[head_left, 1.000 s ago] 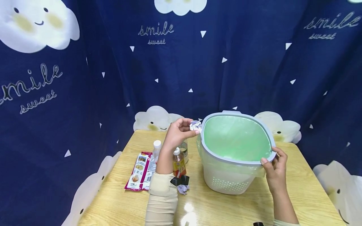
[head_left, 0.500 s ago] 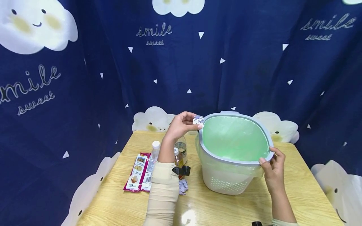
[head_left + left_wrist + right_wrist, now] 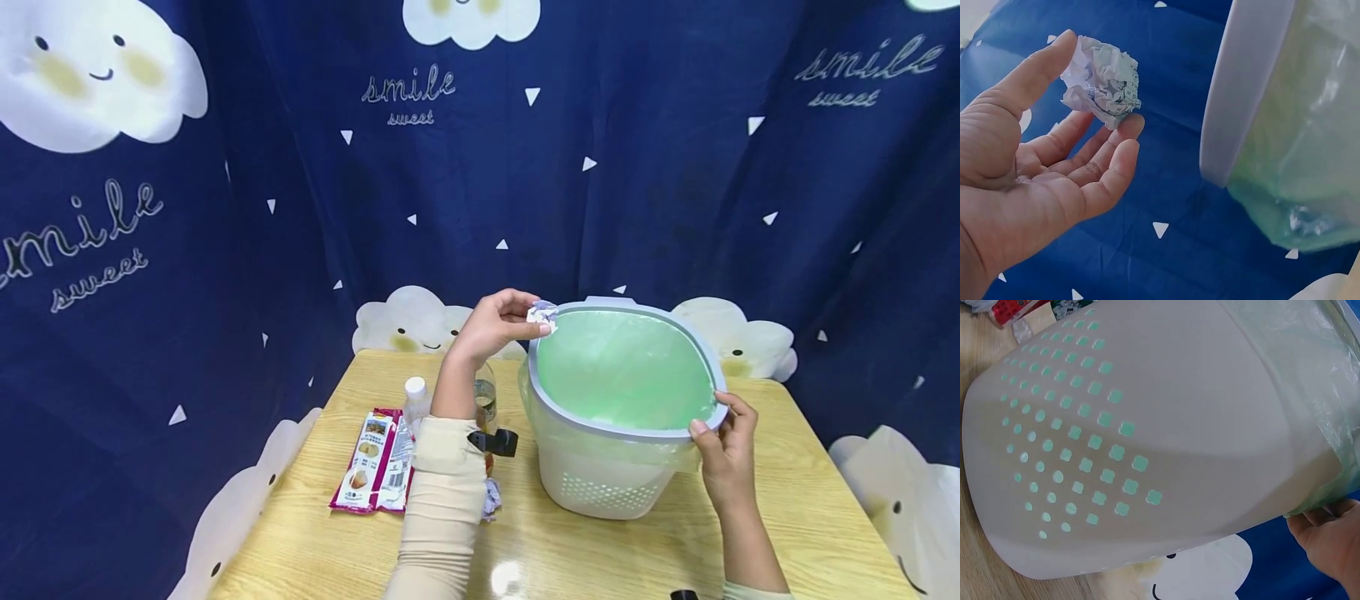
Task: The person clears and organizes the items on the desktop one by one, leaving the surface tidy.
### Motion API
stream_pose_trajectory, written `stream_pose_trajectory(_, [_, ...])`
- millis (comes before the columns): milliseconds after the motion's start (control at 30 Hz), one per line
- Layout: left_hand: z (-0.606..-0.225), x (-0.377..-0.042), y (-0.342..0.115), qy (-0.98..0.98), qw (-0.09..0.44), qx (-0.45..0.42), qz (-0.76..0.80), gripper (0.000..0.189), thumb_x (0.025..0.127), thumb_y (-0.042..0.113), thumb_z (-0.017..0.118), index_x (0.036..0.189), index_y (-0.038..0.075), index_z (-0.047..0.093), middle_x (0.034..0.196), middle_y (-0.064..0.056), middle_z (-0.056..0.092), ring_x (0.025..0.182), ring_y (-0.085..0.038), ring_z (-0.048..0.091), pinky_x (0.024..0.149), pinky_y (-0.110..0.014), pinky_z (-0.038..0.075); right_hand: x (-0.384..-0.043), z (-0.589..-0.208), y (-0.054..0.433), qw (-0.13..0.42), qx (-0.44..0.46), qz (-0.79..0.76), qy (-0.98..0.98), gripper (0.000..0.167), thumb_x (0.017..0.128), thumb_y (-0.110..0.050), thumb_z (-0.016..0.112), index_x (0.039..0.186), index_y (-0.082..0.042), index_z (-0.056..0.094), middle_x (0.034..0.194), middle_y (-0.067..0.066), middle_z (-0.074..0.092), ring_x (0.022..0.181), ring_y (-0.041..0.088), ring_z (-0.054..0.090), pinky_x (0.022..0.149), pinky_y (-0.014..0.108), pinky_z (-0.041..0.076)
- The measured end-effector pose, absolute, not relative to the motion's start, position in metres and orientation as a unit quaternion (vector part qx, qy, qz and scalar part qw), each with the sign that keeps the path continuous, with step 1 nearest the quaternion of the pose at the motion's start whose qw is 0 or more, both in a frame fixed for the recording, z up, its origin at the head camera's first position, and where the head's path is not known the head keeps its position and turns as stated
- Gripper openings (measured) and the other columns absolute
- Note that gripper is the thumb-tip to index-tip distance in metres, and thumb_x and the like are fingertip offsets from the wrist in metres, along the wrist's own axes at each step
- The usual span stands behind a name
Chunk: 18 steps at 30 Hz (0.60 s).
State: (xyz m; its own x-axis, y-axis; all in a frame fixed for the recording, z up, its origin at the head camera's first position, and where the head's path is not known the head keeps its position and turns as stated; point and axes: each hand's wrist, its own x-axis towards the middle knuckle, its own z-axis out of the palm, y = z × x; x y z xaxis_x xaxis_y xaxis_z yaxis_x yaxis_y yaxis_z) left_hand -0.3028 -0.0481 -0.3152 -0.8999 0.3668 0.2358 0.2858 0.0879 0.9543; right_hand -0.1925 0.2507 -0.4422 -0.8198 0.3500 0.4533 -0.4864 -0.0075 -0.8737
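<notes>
My left hand (image 3: pixel 491 325) pinches a crumpled paper ball (image 3: pixel 543 315) between thumb and fingertips, at the upper left rim of a trash bin. In the left wrist view the paper ball (image 3: pixel 1102 81) shows printed marks, and a gap separates it from the bin's grey rim (image 3: pixel 1244 81). The pale bin (image 3: pixel 600 492) leans on the table, its mouth tipped toward me. A green bag (image 3: pixel 630 367) lines it and folds out under the rim. My right hand (image 3: pixel 731 458) grips the right front of the rim, thumb on top; in the right wrist view its fingers are at the bag's edge.
Left of the bin lie a snack packet (image 3: pixel 367 467) and a white-capped bottle (image 3: pixel 416 404). A clear jar (image 3: pixel 486 392) and an amber bottle are partly hidden by my left arm. Another crumpled paper (image 3: pixel 492 498) lies beside my sleeve. A blue curtain (image 3: pixel 450 192) hangs behind the table.
My left hand has moved right and slightly up with the paper ball, from outside the bin's left edge to its rim. The right hand keeps its grip on the bin.
</notes>
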Motion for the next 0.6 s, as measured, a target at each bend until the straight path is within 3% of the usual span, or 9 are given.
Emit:
stream_pose_trajectory(333, [-0.318,-0.308,-0.037,0.736,0.071,0.216,0.637,0.041,0.076,0.012,0.077,0.112,0.004,0.059,0.098,-0.009,0.062,0.088,-0.020,0.059,0.077,-0.029,0.049,-0.190,-0.442,0.250,0.304,0.051,0.700,-0.644,0.052,0.081,0.004,0.047,0.131,0.000,0.034,0.115,0.011,0.042,0.095,0.018,0.046,0.073,0.013,0.042])
stream_pose_trajectory(600, [-0.320,-0.306,-0.027,0.741,0.069,0.200,0.637,0.039,0.074,0.013,0.079,0.109,0.007,0.062,0.095,-0.007,0.063,0.086,-0.019,0.058,0.075,-0.030,0.049,-0.190,-0.440,0.254,0.299,0.059,0.699,-0.647,0.051,0.082,0.004,0.047,0.131,0.000,0.034,0.115,0.012,0.042,0.097,0.018,0.046,0.075,0.013,0.042])
